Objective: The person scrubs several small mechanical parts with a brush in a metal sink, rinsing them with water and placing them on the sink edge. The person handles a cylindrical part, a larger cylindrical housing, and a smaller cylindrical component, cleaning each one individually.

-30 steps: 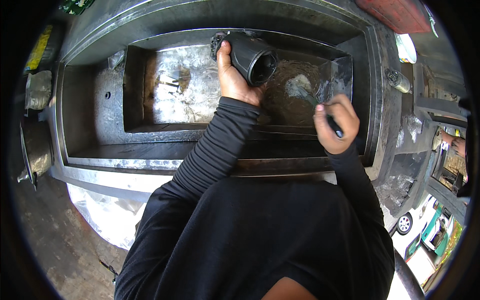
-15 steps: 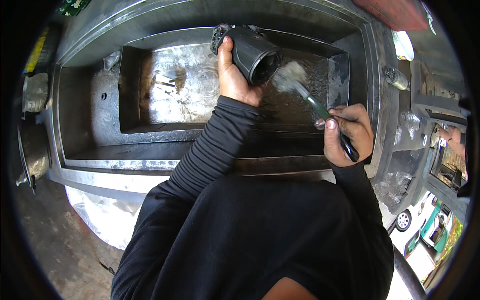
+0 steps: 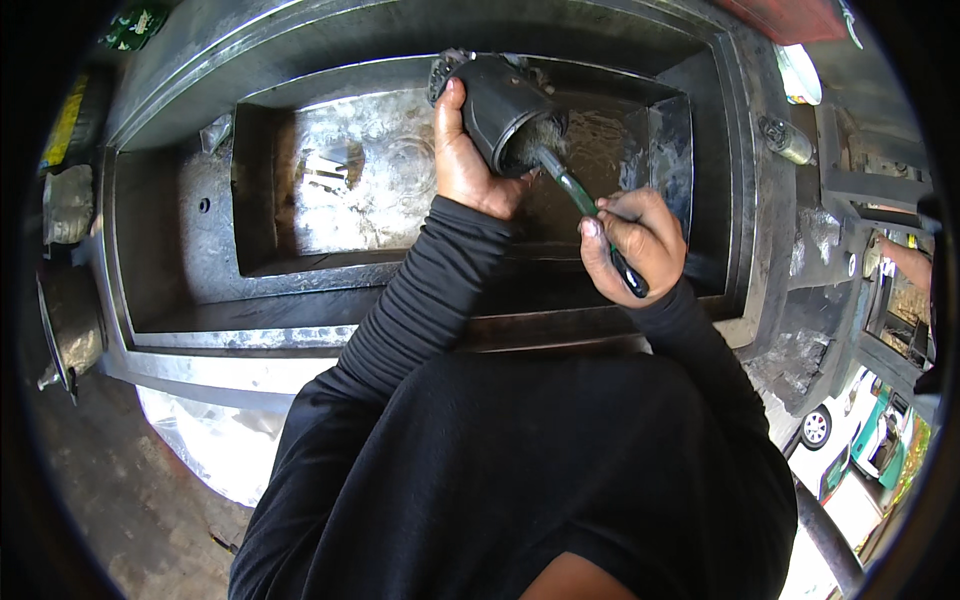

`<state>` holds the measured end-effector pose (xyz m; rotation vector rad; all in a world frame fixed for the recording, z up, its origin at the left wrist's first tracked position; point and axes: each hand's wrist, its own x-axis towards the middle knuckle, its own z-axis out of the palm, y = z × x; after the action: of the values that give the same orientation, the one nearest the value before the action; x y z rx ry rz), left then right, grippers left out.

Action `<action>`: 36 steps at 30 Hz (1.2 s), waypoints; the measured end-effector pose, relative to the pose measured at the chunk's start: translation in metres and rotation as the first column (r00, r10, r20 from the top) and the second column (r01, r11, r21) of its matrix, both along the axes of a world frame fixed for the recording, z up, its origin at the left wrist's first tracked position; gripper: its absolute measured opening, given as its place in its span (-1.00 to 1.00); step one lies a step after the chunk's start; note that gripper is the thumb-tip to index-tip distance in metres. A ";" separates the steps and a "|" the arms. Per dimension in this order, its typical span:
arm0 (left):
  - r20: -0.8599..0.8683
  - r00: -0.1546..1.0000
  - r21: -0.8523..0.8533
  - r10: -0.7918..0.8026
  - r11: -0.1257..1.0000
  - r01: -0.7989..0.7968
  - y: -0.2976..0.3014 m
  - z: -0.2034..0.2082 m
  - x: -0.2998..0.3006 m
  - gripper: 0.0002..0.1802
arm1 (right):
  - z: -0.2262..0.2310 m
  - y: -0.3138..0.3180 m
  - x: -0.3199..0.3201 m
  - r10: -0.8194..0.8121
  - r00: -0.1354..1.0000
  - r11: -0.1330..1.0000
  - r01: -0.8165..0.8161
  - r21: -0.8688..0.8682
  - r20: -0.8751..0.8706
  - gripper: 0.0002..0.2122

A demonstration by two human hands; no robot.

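While left hand (image 3: 472, 178) gripped black cylinder (image 3: 492, 104), right hand (image 3: 645, 245) grasped brush (image 3: 575, 191), bristles (image 3: 542, 132) inside cylinder's mouth between both hands. Metal basin (image 3: 222, 372) lay beneath hands.

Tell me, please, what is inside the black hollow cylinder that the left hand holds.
Just inside the black hollow cylinder are the greyish bristles of a green-handled brush. The deeper interior cannot be seen: wall and bristles cover it.

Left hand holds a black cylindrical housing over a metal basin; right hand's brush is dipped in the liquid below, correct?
Not the liquid: in the head view the right hand holds the brush with its bristles inside the black cylindrical housing. The rest stands.
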<state>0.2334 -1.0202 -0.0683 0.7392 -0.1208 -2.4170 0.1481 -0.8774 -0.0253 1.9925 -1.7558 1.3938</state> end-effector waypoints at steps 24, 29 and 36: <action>-0.065 0.989 -0.063 -0.136 0.989 0.132 0.015 -0.006 -0.012 -0.41 | -0.012 -0.023 0.003 -0.137 0.984 0.984 0.123 0.128 0.110 -0.85; -0.110 0.987 0.027 -0.113 0.993 0.117 0.013 0.003 -0.008 -0.41 | 0.012 0.021 0.015 -0.155 0.983 0.987 0.150 0.054 0.100 -0.83; -0.109 0.990 0.008 -0.094 0.995 0.096 0.011 -0.006 -0.004 -0.39 | 0.011 0.014 0.016 -0.155 0.984 0.986 0.149 0.073 0.082 -0.83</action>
<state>0.2291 -1.0095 -0.0745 0.6192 -0.0979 -2.5452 0.1642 -0.8630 -0.0139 1.8090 -1.9707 1.4108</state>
